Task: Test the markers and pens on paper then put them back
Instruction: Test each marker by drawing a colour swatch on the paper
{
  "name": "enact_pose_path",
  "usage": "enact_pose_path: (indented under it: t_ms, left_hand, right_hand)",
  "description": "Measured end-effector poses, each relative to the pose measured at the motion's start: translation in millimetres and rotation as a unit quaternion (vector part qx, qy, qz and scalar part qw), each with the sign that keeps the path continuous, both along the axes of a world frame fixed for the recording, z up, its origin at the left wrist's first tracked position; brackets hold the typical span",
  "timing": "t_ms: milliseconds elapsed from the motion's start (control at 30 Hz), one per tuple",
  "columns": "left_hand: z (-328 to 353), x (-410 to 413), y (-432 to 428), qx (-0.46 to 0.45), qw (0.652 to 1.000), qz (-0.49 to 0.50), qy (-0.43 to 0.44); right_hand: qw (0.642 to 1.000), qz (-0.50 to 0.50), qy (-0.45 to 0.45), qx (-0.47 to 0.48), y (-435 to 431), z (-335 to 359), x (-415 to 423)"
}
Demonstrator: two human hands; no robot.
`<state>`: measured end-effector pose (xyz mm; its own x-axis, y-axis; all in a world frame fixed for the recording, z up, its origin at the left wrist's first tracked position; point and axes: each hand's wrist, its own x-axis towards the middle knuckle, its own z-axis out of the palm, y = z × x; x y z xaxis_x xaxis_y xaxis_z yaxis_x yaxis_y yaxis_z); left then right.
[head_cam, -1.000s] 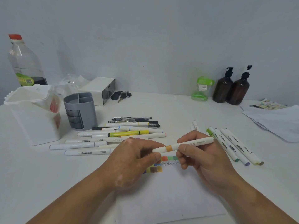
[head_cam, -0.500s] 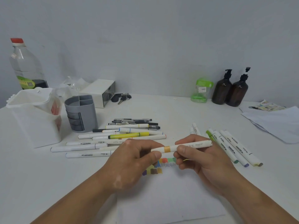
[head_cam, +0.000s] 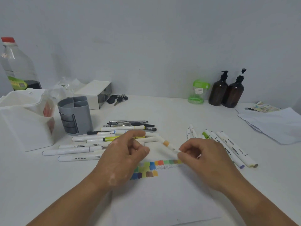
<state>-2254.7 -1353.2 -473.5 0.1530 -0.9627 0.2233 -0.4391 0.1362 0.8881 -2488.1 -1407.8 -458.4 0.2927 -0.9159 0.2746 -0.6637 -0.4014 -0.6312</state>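
My right hand (head_cam: 206,160) pinches the lower end of a white marker with an orange band (head_cam: 166,143). The marker slants up to the left over the paper and is blurred. My left hand (head_cam: 127,157) hovers beside it with thumb and fingers loosely curled and apart, and I see nothing in it. Under both hands lies a white sheet of paper (head_cam: 162,203) with rows of colour swatches (head_cam: 153,168) and a scribbled line. A pile of markers and pens (head_cam: 91,145) lies behind my left hand. Several more markers (head_cam: 231,146) lie to the right.
A grey divided pen holder (head_cam: 75,115) stands at the left, next to a white plastic basket (head_cam: 24,121) and a large bottle (head_cam: 17,66). At the back are a white box (head_cam: 96,93), keys (head_cam: 117,99), a green jar (head_cam: 197,92) and two amber pump bottles (head_cam: 228,90). Loose papers (head_cam: 275,124) lie far right.
My left hand has let go of the marker's left end and drawn back. The marker, level before, has swung to a slant in my right hand, which moved down and right.
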Motion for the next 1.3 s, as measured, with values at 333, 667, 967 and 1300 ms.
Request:
enact_pose_path:
  t_ms: [333, 667, 967, 1300]
  left_hand:
    - [2.3, -1.1, 3.5, 0.004, 0.996, -0.002, -0.090]
    - [4.8, 1.3, 5.1, 0.014, 0.996, -0.039, -0.081]
    - [5.6, 5.3, 3.2, 0.026, 0.997, -0.031, -0.071]
    - [3.4, 11.7, 1.1, 0.010, 0.997, -0.015, -0.077]
  right_hand:
    - [0.958, -0.185, 0.221, -0.007, -43.4, -5.1, 20.7]
    - [0.936, -0.210, 0.280, -0.030, -51.3, -4.6, 8.4]
    - [0.979, 0.018, 0.195, -0.050, -63.3, -12.2, 62.9]
    - [0.963, 0.085, 0.251, -0.046, -78.4, -12.2, 58.0]
